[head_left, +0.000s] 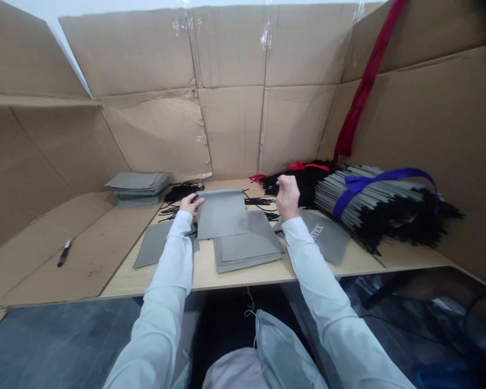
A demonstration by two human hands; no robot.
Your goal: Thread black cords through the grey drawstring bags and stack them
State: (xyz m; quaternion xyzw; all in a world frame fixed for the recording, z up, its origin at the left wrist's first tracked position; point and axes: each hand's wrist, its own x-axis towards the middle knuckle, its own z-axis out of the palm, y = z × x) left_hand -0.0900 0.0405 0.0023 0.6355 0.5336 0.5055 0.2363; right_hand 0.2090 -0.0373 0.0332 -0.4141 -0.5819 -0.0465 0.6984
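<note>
My left hand is closed on the upper left edge of a flat grey fabric pouch, a bit of something black showing at its fingers. The pouch is tilted up over a small stack of grey pouches at the table's front. To its right, my right hand is raised with its fingers curled shut; what they hold, if anything, is hidden. Under my right forearm lies a grey pouch with white lettering. Another grey pouch lies by my left forearm. Black cords are spread behind the held pouch.
A stack of grey pouches stands at the back left, beside a heap of black cords. On the right lie a bundle tied with purple ribbon and a black bundle with red ribbon. A marker lies left; cardboard walls enclose the table.
</note>
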